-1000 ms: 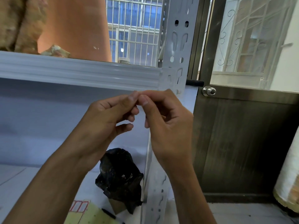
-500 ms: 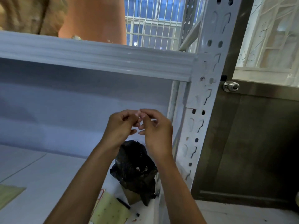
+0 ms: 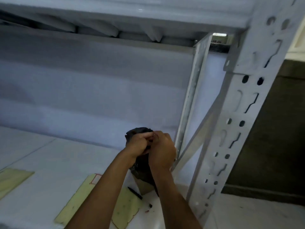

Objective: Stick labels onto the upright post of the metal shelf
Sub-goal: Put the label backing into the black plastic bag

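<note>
The white upright post of the metal shelf, punched with keyhole slots and round holes, rises on the right. My left hand and my right hand meet fingertip to fingertip left of the post, apart from it. Between the pinched fingers is a tiny pale label with a red edge, mostly hidden. A yellow backing sheet lies on the shelf board under my forearms, with one red-bordered label at its top corner.
A crumpled black bag sits right behind my hands. A black pen and its cap lie beside the sheet. A second yellow sheet lies far left. The upper shelf beam runs overhead; a dark door panel stands right.
My view has dropped below the upper shelf beam. Both hands have sunk together toward the black bag, still pinched at the fingertips.
</note>
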